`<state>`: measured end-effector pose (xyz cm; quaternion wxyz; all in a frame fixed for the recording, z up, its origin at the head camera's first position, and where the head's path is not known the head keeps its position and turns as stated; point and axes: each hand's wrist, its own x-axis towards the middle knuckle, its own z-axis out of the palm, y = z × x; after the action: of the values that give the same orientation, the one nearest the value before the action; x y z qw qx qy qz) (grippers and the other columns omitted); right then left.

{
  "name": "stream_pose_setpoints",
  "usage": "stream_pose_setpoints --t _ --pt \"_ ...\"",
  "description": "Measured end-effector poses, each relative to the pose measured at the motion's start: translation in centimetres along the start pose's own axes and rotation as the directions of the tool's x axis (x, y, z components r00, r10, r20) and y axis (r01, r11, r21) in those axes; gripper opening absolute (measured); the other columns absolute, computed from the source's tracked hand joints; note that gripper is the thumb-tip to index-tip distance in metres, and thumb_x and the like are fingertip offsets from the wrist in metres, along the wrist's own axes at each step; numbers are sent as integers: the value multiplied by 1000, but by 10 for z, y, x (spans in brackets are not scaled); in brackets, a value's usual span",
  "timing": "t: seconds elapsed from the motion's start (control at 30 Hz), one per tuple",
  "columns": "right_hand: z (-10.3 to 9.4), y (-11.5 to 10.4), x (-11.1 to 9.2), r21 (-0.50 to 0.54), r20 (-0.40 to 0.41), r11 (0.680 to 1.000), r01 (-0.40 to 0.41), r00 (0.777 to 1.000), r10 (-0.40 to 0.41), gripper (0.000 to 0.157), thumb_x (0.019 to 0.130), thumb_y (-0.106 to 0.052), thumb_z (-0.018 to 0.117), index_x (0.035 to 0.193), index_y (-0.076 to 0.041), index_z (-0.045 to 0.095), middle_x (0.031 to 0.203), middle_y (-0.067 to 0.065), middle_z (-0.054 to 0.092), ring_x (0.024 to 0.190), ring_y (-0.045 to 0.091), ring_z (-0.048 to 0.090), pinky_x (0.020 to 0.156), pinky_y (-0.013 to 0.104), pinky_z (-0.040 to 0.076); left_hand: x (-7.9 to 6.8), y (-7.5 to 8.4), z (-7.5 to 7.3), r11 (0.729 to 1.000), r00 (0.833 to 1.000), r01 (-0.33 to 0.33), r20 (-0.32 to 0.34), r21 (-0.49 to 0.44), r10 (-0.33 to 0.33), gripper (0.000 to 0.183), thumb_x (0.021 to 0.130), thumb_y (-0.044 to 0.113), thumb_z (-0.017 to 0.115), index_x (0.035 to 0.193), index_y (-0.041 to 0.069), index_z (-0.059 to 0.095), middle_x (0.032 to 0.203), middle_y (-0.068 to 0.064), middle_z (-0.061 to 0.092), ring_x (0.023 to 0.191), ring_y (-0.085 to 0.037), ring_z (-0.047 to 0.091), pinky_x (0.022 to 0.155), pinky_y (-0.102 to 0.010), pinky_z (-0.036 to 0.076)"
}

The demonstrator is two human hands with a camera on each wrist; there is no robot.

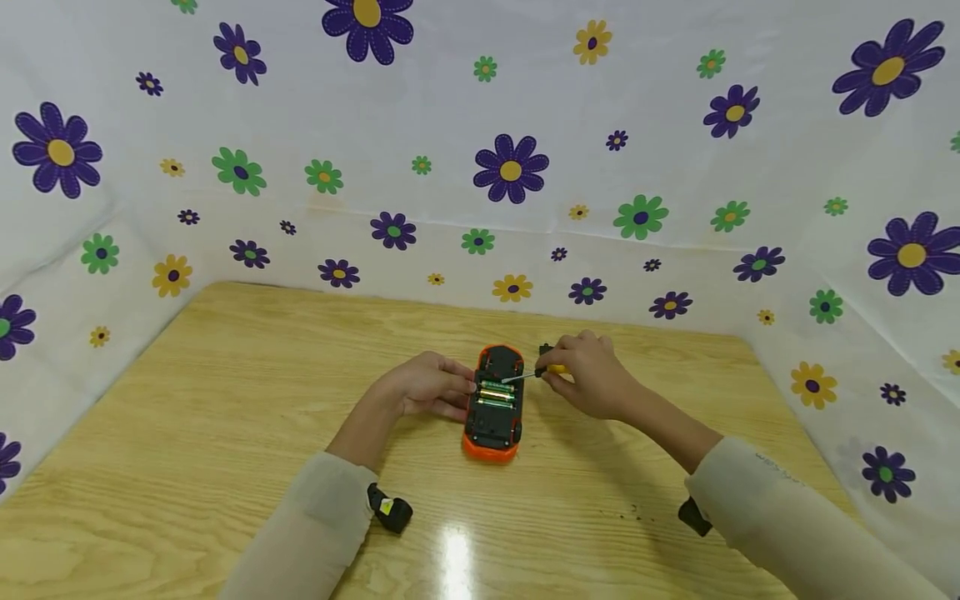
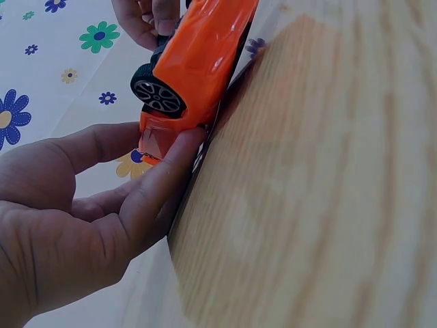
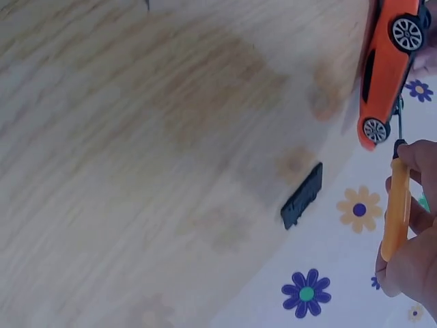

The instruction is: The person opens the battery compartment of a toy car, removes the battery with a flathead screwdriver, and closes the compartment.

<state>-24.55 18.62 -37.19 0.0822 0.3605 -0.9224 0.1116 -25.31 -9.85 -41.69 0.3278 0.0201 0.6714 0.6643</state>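
Note:
An orange toy car lies upside down on the table, its black underside up. Several green-and-gold batteries sit side by side in its open compartment. My left hand holds the car by its left side; in the left wrist view, fingers and thumb bracket the orange body near a wheel. Between my right hand's thumb and fingers is a screwdriver with a yellow handle. Its metal shaft reaches over the car, the tip at the topmost battery.
A small black cover lies on the wooden table to the right of the car, partly behind the right hand in the head view. Flower-patterned white cloth rises at the back and both sides. Dark specks dot the tabletop near the right sleeve.

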Motion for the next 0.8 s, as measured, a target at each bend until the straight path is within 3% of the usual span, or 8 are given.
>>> stream_pose_setpoints --t 0.3,0.53,0.67,0.8 --pt "-30 -8 -1 -104 104 994 -23 994 34 12 91 -15 78 103 -17 80 94 2 69 82 25 50 71 44 36 0 1 3 1000 1000 0 -10 8 0 44 102 2 59 143 -10 49 118 -25 68 95 -29 72 84 -44 64" --pt "-40 -27 14 -210 196 977 -27 978 69 10 92 -14 73 98 -20 80 90 -2 66 74 23 44 69 37 28 0 0 1 1000 1000 -2 10 -1 2 46 102 2 59 144 -12 47 117 -25 68 97 -29 72 86 -44 63" --pt "-42 -38 23 -282 226 959 1 972 65 19 94 -8 66 87 -20 79 79 -3 59 69 23 40 67 37 23 0 -1 1 1000 1000 -9 18 1 9 46 102 2 59 144 -12 47 116 -25 69 97 -29 72 85 -44 63" --pt "-43 -46 32 -349 255 936 36 965 57 28 94 -4 63 73 -21 70 71 -3 50 68 23 35 68 39 20 -1 -1 1 1000 1000 -12 24 1 12 47 102 2 59 145 -13 46 117 -25 69 99 -30 72 86 -44 63"
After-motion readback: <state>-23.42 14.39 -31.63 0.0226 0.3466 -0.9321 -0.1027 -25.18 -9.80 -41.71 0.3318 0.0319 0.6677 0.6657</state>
